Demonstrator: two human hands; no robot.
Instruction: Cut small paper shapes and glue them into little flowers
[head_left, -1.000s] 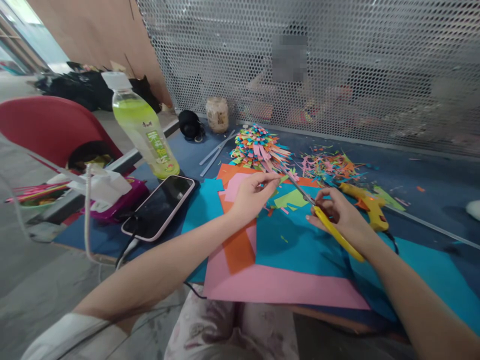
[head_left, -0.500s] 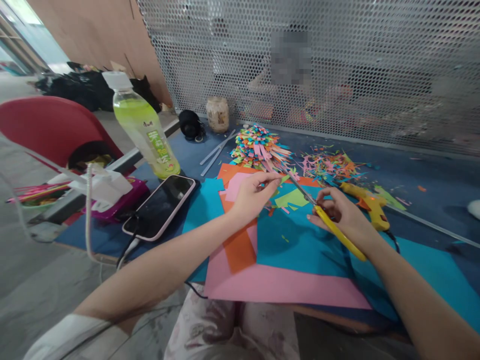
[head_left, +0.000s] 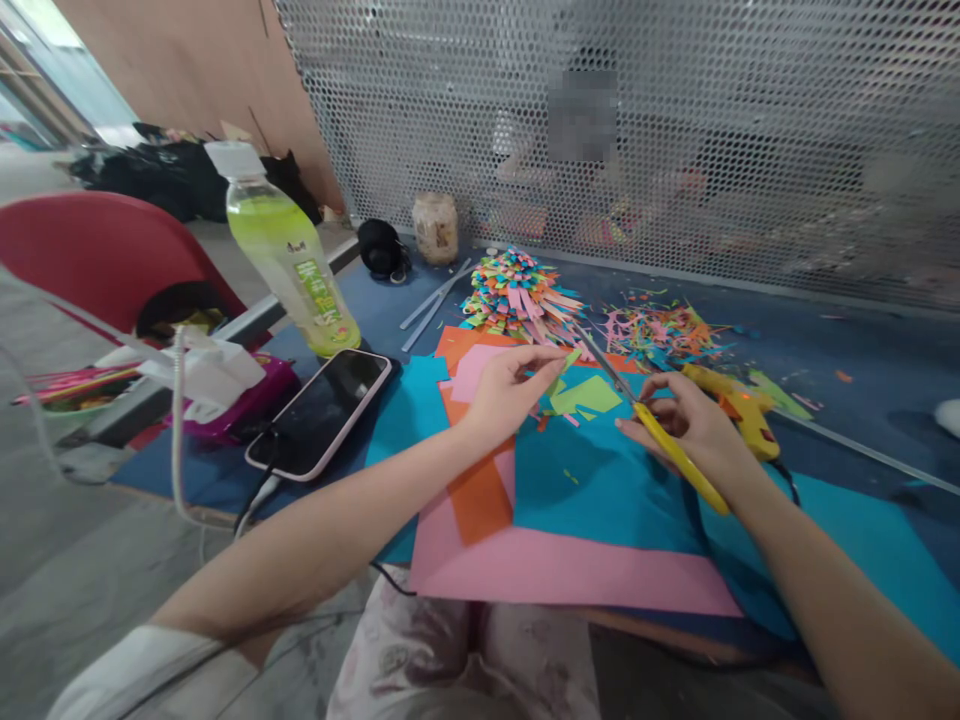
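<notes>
My left hand [head_left: 514, 392] pinches a small green paper strip [head_left: 572, 358] between thumb and fingertips. Closed around the yellow handle of a pair of scissors [head_left: 679, 455], my right hand [head_left: 686, 425] holds the blades pointing up and to the left, close to the strip. Beneath both hands lie blue paper [head_left: 600, 490], pink paper [head_left: 570, 572] and orange paper [head_left: 481, 500]. A cut green paper piece [head_left: 589, 396] rests on the blue sheet. Just beyond stands a cone-shaped bundle of multicoloured paper strips [head_left: 517, 295].
A pile of paper shreds [head_left: 664, 332] and a yellow glue gun [head_left: 739, 408] lie to the right. On the left are a phone [head_left: 326, 415], a drink bottle [head_left: 289, 260] and a purple box [head_left: 232, 405]. A perforated metal panel [head_left: 465, 120] rises behind the table.
The scissors have shifted slightly, and their blades now sit apart from the green strip. The strip shows more clearly in my left hand, which has barely moved.
</notes>
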